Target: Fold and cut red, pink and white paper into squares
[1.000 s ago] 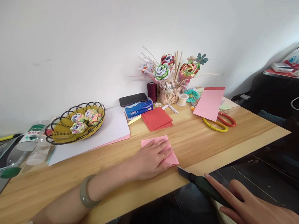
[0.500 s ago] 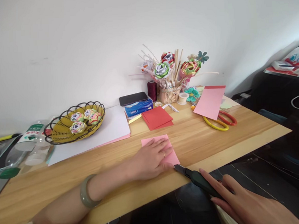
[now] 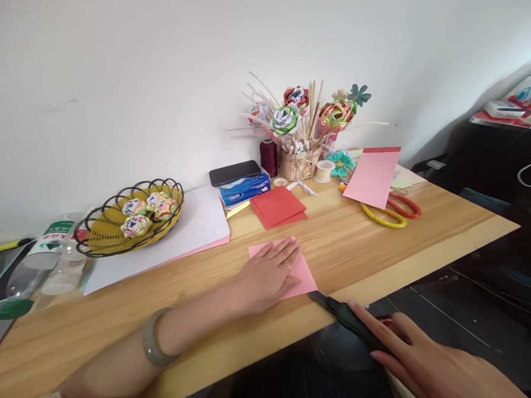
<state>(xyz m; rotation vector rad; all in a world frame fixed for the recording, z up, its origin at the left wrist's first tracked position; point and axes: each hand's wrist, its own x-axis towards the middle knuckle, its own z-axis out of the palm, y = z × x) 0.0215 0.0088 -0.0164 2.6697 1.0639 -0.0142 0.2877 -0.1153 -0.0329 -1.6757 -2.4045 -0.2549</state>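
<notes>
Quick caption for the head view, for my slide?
Left hand flat on folded pink paper; right hand holds a dark green utility knife at its near corner.

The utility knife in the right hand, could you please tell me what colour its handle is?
Dark green, seen in the head view: utility knife.

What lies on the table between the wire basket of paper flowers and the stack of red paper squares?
In the head view, a large white sheet with pink paper beneath spans from the basket toward the red squares.
</notes>
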